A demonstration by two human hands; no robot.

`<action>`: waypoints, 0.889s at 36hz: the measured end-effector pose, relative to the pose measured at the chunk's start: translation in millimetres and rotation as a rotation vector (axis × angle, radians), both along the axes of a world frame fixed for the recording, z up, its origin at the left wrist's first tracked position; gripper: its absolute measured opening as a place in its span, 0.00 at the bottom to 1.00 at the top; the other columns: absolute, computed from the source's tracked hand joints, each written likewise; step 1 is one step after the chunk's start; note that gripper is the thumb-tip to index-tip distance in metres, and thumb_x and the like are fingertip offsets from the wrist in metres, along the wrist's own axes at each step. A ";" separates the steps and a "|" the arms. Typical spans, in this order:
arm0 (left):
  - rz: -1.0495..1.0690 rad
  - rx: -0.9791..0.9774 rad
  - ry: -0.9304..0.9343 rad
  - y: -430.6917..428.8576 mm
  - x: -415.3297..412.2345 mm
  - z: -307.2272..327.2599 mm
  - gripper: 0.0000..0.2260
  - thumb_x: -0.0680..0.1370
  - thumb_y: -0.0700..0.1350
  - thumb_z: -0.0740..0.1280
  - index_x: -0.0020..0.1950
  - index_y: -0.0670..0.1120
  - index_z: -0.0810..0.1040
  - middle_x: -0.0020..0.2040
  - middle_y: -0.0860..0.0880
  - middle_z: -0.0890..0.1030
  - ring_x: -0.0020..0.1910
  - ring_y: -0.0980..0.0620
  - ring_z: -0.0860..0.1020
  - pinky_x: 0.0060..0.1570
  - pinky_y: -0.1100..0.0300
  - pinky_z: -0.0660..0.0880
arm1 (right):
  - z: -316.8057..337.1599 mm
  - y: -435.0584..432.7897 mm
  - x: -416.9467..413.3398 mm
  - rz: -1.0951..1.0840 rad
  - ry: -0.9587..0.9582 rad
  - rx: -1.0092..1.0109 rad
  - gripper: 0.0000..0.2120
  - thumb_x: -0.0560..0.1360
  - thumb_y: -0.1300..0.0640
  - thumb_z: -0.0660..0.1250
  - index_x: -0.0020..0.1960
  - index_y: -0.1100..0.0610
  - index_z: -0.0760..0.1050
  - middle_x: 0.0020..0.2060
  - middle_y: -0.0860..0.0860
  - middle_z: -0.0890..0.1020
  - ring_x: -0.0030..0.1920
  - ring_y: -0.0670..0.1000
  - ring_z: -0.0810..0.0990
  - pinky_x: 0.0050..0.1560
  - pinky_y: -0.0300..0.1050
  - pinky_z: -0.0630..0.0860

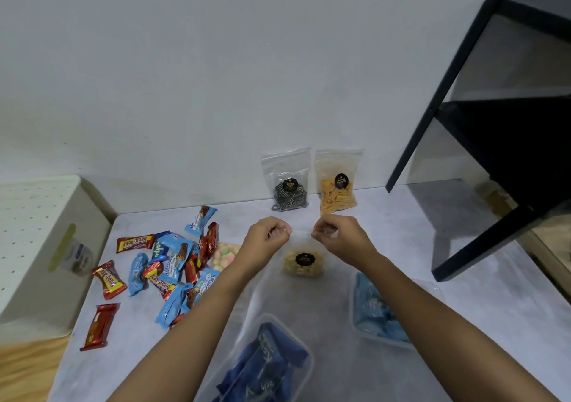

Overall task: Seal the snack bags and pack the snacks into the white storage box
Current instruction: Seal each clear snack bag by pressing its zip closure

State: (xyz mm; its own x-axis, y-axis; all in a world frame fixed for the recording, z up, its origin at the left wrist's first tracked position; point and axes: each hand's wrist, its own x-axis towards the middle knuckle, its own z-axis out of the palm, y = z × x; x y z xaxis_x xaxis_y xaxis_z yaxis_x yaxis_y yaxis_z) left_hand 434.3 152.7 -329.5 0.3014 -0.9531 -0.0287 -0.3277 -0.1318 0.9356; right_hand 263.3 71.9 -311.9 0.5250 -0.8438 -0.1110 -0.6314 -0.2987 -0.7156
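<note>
**Sealing the third bag**

Nearest, at 6 o'clock, a clear tub holds dark blue packs; a second tub at 4 o'clock holds lighter blue ones. Just beyond, at centre, both hands pinch the top strip of a clear zip bag of pale snacks standing on the table: the left hand grips its left end, the right hand its right, fingers closed tight on the strip. The step in hand looks like pressing the zip closed. Next, the fingers likely need to run along the strip so that no gap remains.

At 9 o'clock lie loose wrapped bars. At 12 o'clock two bags lean against the wall. The white box stands far at 9 o'clock, nothing packed that I can see.
</note>
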 end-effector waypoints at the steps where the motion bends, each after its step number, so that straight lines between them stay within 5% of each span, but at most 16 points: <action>1: 0.052 -0.037 -0.047 0.4 -1.2 0.7 0.04 0.74 0.39 0.67 0.44 0.48 0.77 0.42 0.56 0.75 0.40 0.62 0.70 0.39 0.73 0.66 | -0.5 0.5 -1.9 -0.016 -0.016 -0.013 0.01 0.72 0.53 0.70 0.42 0.50 0.79 0.40 0.44 0.81 0.45 0.47 0.78 0.49 0.48 0.76; 5: 0.310 -0.103 0.052 4.2 -10.9 -0.9 0.07 0.73 0.45 0.71 0.42 0.46 0.73 0.40 0.52 0.73 0.38 0.56 0.70 0.39 0.67 0.68 | -2.0 4.0 -7.3 -0.058 -0.032 -0.127 0.02 0.72 0.54 0.69 0.43 0.51 0.79 0.39 0.44 0.80 0.44 0.47 0.78 0.46 0.46 0.75; 9: 0.212 0.056 0.199 6.5 -28.0 -5.9 0.15 0.72 0.52 0.71 0.31 0.43 0.75 0.31 0.47 0.76 0.32 0.53 0.72 0.38 0.60 0.70 | -7.5 13.2 -8.5 0.006 -0.016 -0.292 0.03 0.73 0.55 0.68 0.45 0.54 0.79 0.42 0.47 0.82 0.42 0.47 0.78 0.43 0.44 0.74; 14: 0.173 0.111 0.420 1.0 -37.2 -3.1 0.09 0.76 0.40 0.67 0.43 0.33 0.80 0.35 0.44 0.78 0.37 0.51 0.76 0.46 0.57 0.75 | -8.2 19.3 -10.8 0.149 -0.014 -0.410 0.03 0.72 0.58 0.69 0.45 0.56 0.79 0.40 0.49 0.82 0.41 0.51 0.80 0.41 0.47 0.75; 18: 0.159 0.151 0.477 1.3 -35.7 -3.1 0.06 0.76 0.34 0.63 0.46 0.33 0.79 0.36 0.42 0.78 0.35 0.52 0.75 0.44 0.63 0.75 | -7.9 19.6 -13.6 0.163 -0.009 -0.296 0.07 0.72 0.50 0.70 0.46 0.53 0.79 0.42 0.45 0.82 0.44 0.46 0.79 0.48 0.49 0.75; 21: 0.130 0.147 0.489 3.4 -34.2 -4.8 0.08 0.76 0.33 0.63 0.49 0.30 0.78 0.37 0.42 0.78 0.32 0.57 0.76 0.40 0.67 0.76 | -0.6 19.7 -10.1 0.066 -0.073 -0.052 0.11 0.71 0.46 0.71 0.44 0.53 0.80 0.40 0.44 0.82 0.43 0.41 0.78 0.46 0.36 0.74; 24: 0.095 0.139 0.486 2.1 -32.1 -6.8 0.07 0.76 0.34 0.63 0.48 0.31 0.79 0.38 0.42 0.78 0.30 0.61 0.76 0.39 0.70 0.76 | 4.8 18.2 -6.3 0.026 -0.116 0.082 0.07 0.70 0.52 0.73 0.44 0.55 0.80 0.38 0.46 0.82 0.39 0.40 0.78 0.37 0.25 0.70; 28: 0.025 0.144 0.451 0.8 -28.2 -6.8 0.07 0.76 0.34 0.64 0.41 0.38 0.80 0.37 0.45 0.81 0.35 0.57 0.78 0.41 0.69 0.77 | 7.0 15.0 -4.2 0.033 -0.086 0.088 0.04 0.72 0.58 0.70 0.45 0.57 0.82 0.39 0.49 0.83 0.40 0.44 0.78 0.37 0.27 0.70; 32: -0.014 0.115 0.353 1.1 -27.7 -6.2 0.06 0.77 0.35 0.64 0.43 0.35 0.79 0.35 0.46 0.79 0.32 0.61 0.77 0.37 0.71 0.75 | 8.8 7.3 -0.4 0.009 -0.053 0.195 0.04 0.71 0.62 0.70 0.43 0.59 0.83 0.34 0.47 0.81 0.38 0.43 0.77 0.41 0.34 0.72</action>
State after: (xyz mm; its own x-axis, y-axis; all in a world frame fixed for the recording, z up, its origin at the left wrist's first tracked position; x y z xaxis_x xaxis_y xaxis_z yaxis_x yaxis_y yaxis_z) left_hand 406.6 153.8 -335.8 0.2411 -0.9416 -0.2353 0.0101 -0.2400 0.9707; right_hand 262.9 79.2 -303.1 0.5418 -0.8043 -0.2440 -0.5893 -0.1566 -0.7926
